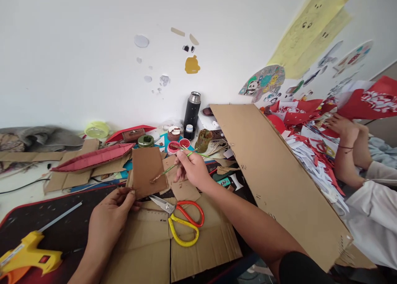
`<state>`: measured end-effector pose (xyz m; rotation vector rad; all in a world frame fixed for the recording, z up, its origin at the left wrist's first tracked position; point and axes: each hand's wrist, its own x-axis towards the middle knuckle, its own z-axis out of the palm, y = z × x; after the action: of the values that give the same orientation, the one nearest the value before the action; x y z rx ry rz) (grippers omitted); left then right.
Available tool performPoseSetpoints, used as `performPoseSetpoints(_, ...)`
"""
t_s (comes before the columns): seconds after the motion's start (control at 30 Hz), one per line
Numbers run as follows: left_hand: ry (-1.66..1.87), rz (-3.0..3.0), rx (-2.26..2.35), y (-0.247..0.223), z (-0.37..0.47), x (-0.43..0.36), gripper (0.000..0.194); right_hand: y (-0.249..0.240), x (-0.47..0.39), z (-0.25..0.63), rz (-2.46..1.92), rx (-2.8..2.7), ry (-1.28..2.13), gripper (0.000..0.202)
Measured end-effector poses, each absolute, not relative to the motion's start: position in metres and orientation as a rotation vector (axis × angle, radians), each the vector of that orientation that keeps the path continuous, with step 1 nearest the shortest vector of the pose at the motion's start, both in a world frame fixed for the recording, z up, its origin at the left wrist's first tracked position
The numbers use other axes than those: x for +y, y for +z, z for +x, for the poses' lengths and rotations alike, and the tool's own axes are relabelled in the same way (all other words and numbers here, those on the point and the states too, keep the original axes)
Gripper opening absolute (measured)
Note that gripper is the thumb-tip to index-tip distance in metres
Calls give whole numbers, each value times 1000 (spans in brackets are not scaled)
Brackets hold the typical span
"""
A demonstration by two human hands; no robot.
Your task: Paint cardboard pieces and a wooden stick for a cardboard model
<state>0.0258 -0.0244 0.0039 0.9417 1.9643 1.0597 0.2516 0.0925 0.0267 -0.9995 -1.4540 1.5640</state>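
My right hand [192,170] is closed round a thin green paintbrush [167,169]. Its bristles touch a brown-painted cardboard piece [148,168], low on its right side. At that piece's lower left corner, my left hand [113,213] pinches the edge between thumb and fingers. Just below lies a pair of scissors [182,217] with one red and one yellow handle, blades apart, on a flat cardboard sheet [204,251]. Behind the painted piece stand small paint pots: an open red one [173,147], a dark green one [145,141] and a brown one [174,133].
A yellow glue gun [34,253] lies at the lower left. A large cardboard panel [279,180] slants along the right, with paper strips [313,164] and another person's hands [344,126] beyond it. By the wall stand a black flask [192,112] and a smeared jar [204,140].
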Motion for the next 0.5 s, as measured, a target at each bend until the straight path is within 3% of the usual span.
performPoseSetpoints(0.23, 1102, 976, 1930, -10, 22, -26, 43, 25, 130, 224, -987, -1387, 1371, 62)
performPoseSetpoints(0.5, 1075, 930, 1956, -1, 24, -26, 48, 22, 101, 214, -870, -1442, 1592, 62)
